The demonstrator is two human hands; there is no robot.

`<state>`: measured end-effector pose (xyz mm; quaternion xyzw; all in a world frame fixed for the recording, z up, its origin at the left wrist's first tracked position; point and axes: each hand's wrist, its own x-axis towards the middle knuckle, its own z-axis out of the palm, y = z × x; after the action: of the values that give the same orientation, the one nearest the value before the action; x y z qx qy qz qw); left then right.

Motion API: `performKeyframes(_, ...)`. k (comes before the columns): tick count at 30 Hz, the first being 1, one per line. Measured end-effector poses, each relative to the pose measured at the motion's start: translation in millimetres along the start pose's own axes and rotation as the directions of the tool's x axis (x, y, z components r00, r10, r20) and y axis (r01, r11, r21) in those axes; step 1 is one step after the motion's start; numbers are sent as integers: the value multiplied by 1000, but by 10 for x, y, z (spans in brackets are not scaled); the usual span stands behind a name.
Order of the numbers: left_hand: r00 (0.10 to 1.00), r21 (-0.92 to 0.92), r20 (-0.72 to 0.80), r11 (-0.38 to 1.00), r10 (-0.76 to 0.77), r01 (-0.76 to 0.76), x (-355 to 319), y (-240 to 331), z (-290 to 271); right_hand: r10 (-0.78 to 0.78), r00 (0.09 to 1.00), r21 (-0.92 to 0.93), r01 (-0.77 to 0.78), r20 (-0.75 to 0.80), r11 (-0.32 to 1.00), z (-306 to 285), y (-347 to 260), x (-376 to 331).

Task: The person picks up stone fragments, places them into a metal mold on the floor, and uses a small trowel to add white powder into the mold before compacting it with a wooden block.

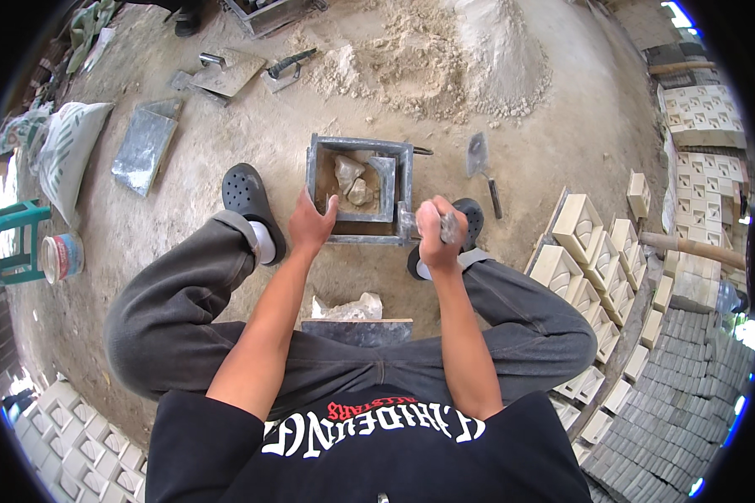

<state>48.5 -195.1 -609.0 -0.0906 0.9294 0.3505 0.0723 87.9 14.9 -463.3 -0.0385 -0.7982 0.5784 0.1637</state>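
Note:
A grey rectangular mould box sits on the ground between my feet. Inside it is a smaller grey frame, holding pale, crumpled-looking lumps. My left hand grips the box's near left corner, its thumb along the inner side and its other fingers partly hidden. At the near right corner, my right hand is closed round a short-handled tool. The tool's grey head lies against the frame and box edge; its exact kind is hard to make out. A side handle sticks out from the box's far right.
Beyond the box are a powder heap, a trowel and a flat plate. Pale moulded blocks line the right. At left stand a green stool and a bucket. A slab lies close before me.

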Motion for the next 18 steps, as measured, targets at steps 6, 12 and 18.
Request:
performKeyframes(6,998,8,-54,1000,28,-27,38,-131,-24,138,988,70,-143,68,987,157,-285,116)
performKeyframes(12,999,9,-38,1000,11,-10,40,-53,-2,130,987,-23,-129,95,991,163,-145,281)
performKeyframes(18,1000,29,-26,1000,-7,8,13,-47,-8,84,994,42,-81,-71,996,75,59,129)
